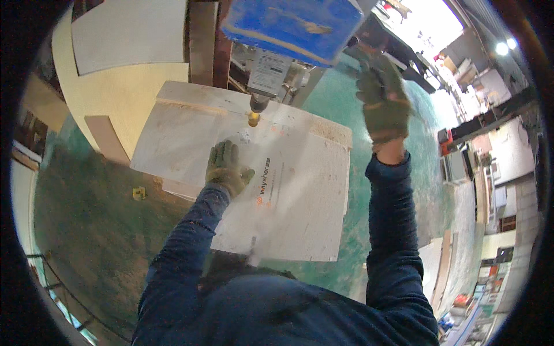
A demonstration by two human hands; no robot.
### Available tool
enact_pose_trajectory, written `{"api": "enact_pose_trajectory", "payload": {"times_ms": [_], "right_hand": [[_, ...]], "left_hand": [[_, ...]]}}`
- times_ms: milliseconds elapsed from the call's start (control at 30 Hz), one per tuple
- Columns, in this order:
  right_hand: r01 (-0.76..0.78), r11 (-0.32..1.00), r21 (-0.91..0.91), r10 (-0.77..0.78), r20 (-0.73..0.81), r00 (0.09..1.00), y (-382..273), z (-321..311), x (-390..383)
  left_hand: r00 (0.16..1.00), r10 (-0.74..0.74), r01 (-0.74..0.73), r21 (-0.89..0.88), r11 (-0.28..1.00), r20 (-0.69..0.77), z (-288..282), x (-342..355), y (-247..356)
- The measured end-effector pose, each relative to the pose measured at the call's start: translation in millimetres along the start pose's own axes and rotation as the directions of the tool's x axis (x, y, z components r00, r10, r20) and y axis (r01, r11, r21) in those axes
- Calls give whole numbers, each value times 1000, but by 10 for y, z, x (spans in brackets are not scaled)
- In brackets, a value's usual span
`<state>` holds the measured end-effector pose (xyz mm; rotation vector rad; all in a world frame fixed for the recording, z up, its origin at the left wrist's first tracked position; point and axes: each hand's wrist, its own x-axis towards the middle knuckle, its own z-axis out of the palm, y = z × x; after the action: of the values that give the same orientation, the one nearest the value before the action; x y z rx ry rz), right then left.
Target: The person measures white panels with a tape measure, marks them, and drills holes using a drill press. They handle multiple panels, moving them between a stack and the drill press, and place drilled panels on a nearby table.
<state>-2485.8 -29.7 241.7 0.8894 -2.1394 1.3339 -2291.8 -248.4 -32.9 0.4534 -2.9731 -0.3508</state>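
A pale grey-white board (311,190) lies flat beneath a drill press with a blue head cover (291,29). From its chuck (258,102) a yellowish cutter (253,119) points down close over the board's far part. My left hand (228,170), in a greenish work glove, lies flat on the board with its fingers stretched toward the cutter. Raised to the right of the machine, my gloved right hand (385,104) is wrapped round a dark feed handle, partly hidden by the fingers and somewhat blurred.
Sawdust (329,130) lies along the far edge strip. At the far left stand a cream panel (138,95) and a curved white sheet (130,37). A small yellow piece (139,193) lies on the green floor (86,219). Cluttered benches and shelving line the right side.
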Motion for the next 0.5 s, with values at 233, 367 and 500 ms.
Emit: {"api": "enact_pose_trajectory", "payload": {"times_ms": [233, 367, 500], "right_hand": [[-595, 614, -519, 766, 209, 608, 1138, -1140, -2530], [-857, 447, -257, 845, 436, 310, 1320, -1328, -4059], [-968, 187, 169, 891, 387, 239, 1140, -1043, -4239]], "left_hand": [[997, 43, -45, 19, 999, 63, -3, 15, 13], [999, 32, -35, 58, 998, 40, 55, 5, -38], [994, 78, -72, 70, 995, -79, 138, -1, -104]]}}
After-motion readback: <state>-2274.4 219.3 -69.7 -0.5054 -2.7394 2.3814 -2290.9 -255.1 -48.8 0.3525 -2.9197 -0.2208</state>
